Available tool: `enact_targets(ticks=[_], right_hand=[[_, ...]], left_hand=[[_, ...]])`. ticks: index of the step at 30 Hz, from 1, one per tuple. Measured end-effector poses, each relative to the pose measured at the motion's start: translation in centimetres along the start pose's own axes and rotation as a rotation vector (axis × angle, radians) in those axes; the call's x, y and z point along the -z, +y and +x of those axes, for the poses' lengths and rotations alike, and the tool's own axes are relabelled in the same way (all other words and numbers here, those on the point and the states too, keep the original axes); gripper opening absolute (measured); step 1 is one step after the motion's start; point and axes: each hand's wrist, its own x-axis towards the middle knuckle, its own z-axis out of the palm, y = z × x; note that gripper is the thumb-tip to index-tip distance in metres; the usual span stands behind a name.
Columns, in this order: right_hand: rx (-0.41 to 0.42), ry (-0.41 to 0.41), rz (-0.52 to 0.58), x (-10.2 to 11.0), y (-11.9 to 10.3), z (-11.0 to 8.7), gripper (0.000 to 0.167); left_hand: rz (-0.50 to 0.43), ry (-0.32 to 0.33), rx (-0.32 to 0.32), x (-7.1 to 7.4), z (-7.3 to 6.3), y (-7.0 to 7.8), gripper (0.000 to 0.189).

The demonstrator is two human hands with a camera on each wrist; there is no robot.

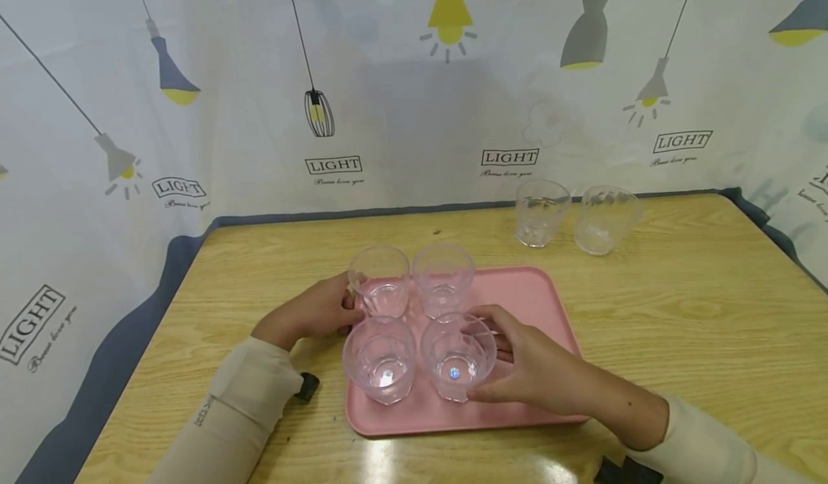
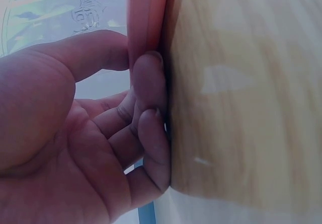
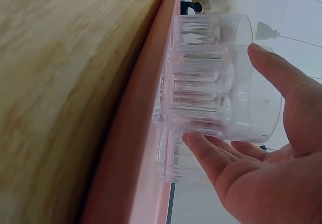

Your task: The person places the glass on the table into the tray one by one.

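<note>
On the pink tray (image 1: 517, 293), several clear plastic cups stand upright in two rows. My left hand (image 1: 321, 308) grips the tray's left edge beside the back-left cup (image 1: 383, 282). In the left wrist view, the thumb of that hand (image 2: 100, 113) lies over the rim while its fingers curl against the outer side and underneath. My right hand (image 1: 533, 362) holds the front-right cup (image 1: 456, 358), thumb low on the near side and fingers round the far side. The right wrist view shows this cup (image 3: 216, 90) at the tray, between thumb and fingers.
Two more clear cups, one (image 1: 540, 214) and another (image 1: 604, 221), stand on the wooden table (image 1: 698, 311) at the back right. A white cloth (image 1: 414, 124) printed with lamps hangs behind the table and along its sides.
</note>
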Motion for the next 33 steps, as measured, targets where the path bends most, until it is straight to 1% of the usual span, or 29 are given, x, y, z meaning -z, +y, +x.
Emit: enact_targets(ticks=[8, 13, 18, 20, 24, 30, 33], right_hand=[[-0.027, -0.009, -0.046, 0.4, -0.2, -0.5, 0.1], [-0.003, 0.008, -0.095, 1.0, -0.2, -1.0, 0.098], [-0.007, 0.06, -0.154, 1.8, -0.3, -1.2, 0.092], [-0.021, 0.081, -0.17, 2.3, -0.3, -1.4, 0.087], [-0.023, 0.125, -0.19, 3.2, -0.4, -1.8, 0.076], [-0.037, 0.209, -0.199, 4.9, -0.4, -1.7, 0.068], [-0.075, 0.268, -0.19, 5.9, -0.2, -1.3, 0.065]], left_hand=[[-0.001, 0.003, -0.001, -0.1, 0.0, 0.2, 0.055], [-0.005, 0.001, -0.002, -0.1, 0.0, 0.3, 0.054], [-0.006, -0.004, -0.002, 0.0, -0.1, 0.2, 0.054], [-0.004, -0.003, -0.003, 0.0, -0.1, 0.1, 0.054], [-0.006, -0.005, -0.004, 0.0, -0.1, 0.1, 0.053], [-0.009, -0.004, 0.002, 0.0, -0.1, 0.2, 0.052], [-0.003, -0.001, 0.004, 0.0, -0.1, 0.2, 0.048]])
